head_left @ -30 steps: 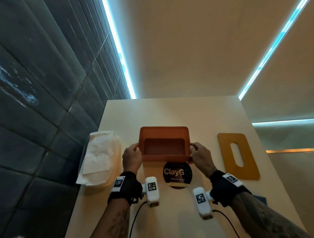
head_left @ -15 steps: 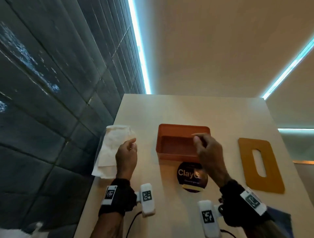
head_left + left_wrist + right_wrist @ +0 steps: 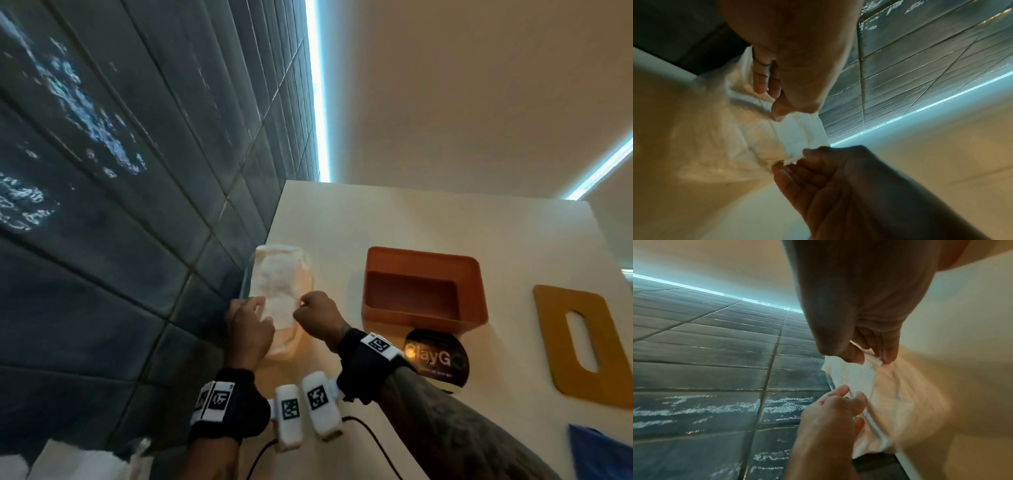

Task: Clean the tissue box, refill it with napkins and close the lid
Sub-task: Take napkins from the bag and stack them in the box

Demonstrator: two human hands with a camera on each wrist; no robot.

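Note:
The orange tissue box stands open and empty on the table, with no hand on it. Its mustard lid, with a slot in it, lies flat to the right. A pack of white napkins in clear plastic lies at the table's left edge by the wall. My left hand pinches the wrapper on the near left side; in the left wrist view the left hand has thumb and fingers closed on it. My right hand pinches the pack's near right edge, as the right hand shows in the right wrist view.
A round dark coaster lies in front of the box. A blue cloth sits at the near right corner. A dark tiled wall runs close along the table's left edge. Something white shows low on the left.
Both hands left the box's sides and moved left to the napkin pack, first the left, then the right. They now pinch its wrapper. The box stayed put.

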